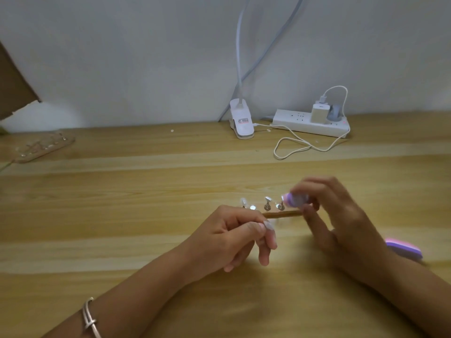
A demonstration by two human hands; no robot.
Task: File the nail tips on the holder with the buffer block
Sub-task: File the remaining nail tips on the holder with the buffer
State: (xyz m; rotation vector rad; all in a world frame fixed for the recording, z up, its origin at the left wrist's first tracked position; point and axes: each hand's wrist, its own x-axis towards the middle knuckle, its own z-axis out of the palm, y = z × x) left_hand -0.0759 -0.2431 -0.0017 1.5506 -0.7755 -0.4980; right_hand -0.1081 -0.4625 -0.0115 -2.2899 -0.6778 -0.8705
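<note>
Holder [283,214] lies left–right — left hand [229,237] pinches it, right hand [341,220] grips buffer block [294,200].

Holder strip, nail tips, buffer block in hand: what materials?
Holder: looks like wood, matte tan, though blurred. Nail tips: likely clear glossy plastic, catching light. Buffer block: probably foam, matte lilac and white layers.

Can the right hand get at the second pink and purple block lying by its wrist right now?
Probably not yet: the right hand is full, gripping a buffer block, and the second block lies partly behind its wrist.
</note>
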